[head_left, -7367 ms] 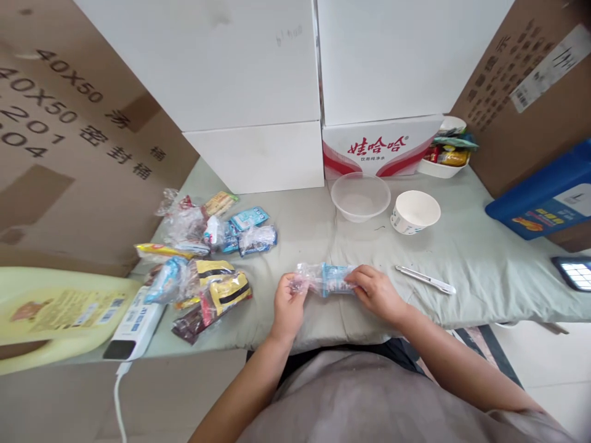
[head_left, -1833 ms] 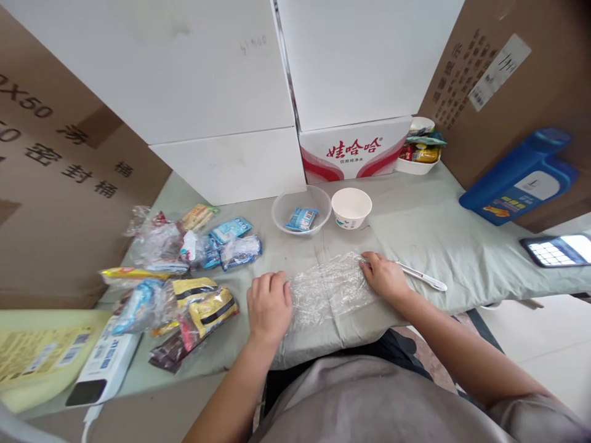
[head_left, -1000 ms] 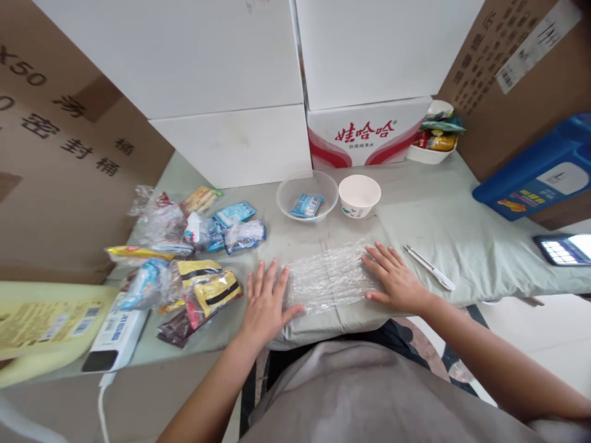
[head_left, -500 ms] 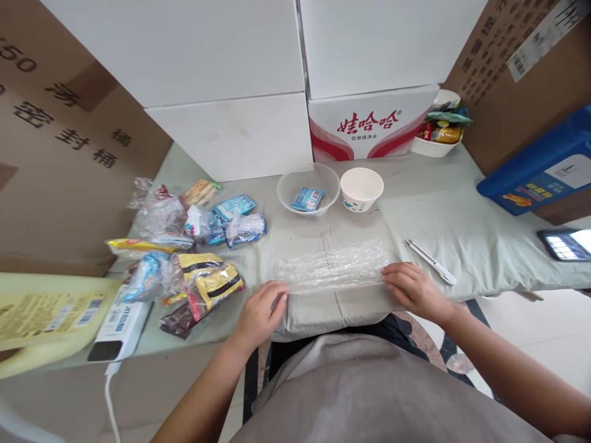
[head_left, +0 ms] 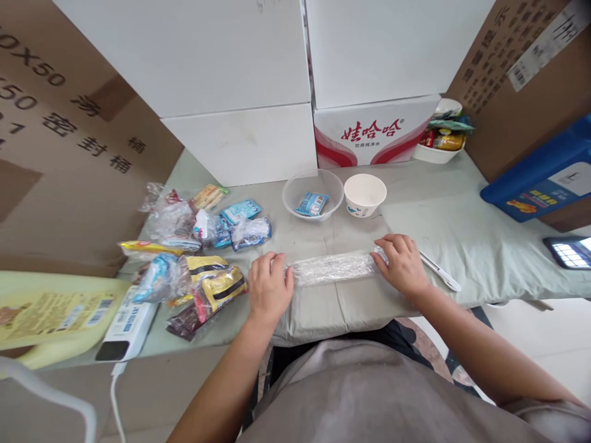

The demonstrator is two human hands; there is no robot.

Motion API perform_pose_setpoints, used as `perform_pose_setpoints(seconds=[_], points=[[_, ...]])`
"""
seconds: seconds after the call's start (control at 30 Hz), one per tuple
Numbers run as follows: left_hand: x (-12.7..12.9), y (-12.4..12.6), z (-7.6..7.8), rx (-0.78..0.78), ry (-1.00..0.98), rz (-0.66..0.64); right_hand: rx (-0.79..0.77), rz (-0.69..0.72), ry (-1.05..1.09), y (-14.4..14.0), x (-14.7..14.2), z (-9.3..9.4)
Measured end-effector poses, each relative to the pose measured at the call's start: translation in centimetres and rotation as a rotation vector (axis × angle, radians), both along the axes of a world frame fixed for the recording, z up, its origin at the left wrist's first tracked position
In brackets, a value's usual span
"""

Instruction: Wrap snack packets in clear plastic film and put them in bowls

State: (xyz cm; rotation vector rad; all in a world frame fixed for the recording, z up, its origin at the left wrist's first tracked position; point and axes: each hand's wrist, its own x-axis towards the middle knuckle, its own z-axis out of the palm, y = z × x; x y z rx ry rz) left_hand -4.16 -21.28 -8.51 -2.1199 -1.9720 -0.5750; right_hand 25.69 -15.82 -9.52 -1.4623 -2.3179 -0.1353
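From the head camera, a narrow strip of folded plastic wrap (head_left: 333, 267) lies on the bench (head_left: 462, 246), long axis left to right. The left hand (head_left: 269, 289) and right hand (head_left: 402, 266) (2 curled hands) press its ends flat.
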Motion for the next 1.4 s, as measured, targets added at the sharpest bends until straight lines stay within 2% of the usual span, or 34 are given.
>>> perform_pose_setpoints(seconds=[0.1,0.17,0.2,0.3,0.37,0.47,0.57,0.67,0.77,0.87,0.93,1.07,1.17,1.27,1.33,1.4], points=[[2.9,-0.1,-0.1,-0.024,0.012,-0.227,-0.009,0.287,-0.023,-0.6,-2.5,-0.1],[4.2,-0.4,-1.3,-0.126,0.055,-0.345,-0.092,0.466,-0.100,-0.9,-3.6,-1.0],[4.4,-0.7,-2.1,-0.177,0.080,-0.360,-0.137,0.500,-0.136,-0.9,-3.7,-1.5],[2.8,-1.7,-4.1,-0.263,0.124,-0.292,-0.227,0.426,-0.201,-1.1,-1.9,-2.6],[1.0,-2.4,-4.5,-0.268,0.134,-0.231,-0.237,0.358,-0.218,-1.7,0.4,-2.7],[0.0,-3.5,-3.7,-0.217,0.129,-0.159,-0.203,0.341,-0.217,-3.2,3.2,-2.3],[2.1,-4.2,-2.1,-0.179,0.049,-0.147,-0.156,0.356,-0.182,-5.4,4.4,-2.2],[5.8,-4.6,-1.1,-0.227,-0.059,-0.290,-0.131,0.337,-0.095,-7.9,4.8,-2.4],[8.6,-4.5,-1.5,-0.247,-0.077,-0.438,-0.082,0.335,0.027,-10.1,5.4,-2.3],[9.6,-4.2,-2.4,-0.217,-0.078,-0.575,-0.042,0.407,0.121,-11.6,5.7,-0.8],[9.4,-4.1,-2.8,-0.195,-0.098,-0.666,-0.115,0.514,0.161,-11.9,5.3,1.0],[8.4,-4.3,-3.0,-0.167,-0.242,-0.771,-0.393,0.681,0.325,-10.2,4.0,4.9],[7.9,-4.4,-3.2,-0.191,-0.420,-0.792,-0.625,0.637,0.443,-7.0,2.6,6.0],[7.6,-4.3,-3.8,-0.187,-0.581,-0.740,-0.792,0.438,0.493,-2.8,0.1,5.0],[7.4,-4.2,-4.2,-0.200,-0.648,-0.687,-0.814,0.280,0.489,-0.3,-2.0,3.6],[7.4,-4.2,-4.5,-0.230,-0.688,-0.647,-0.769,0.149,0.433,1.5,-4.0,2.2]])
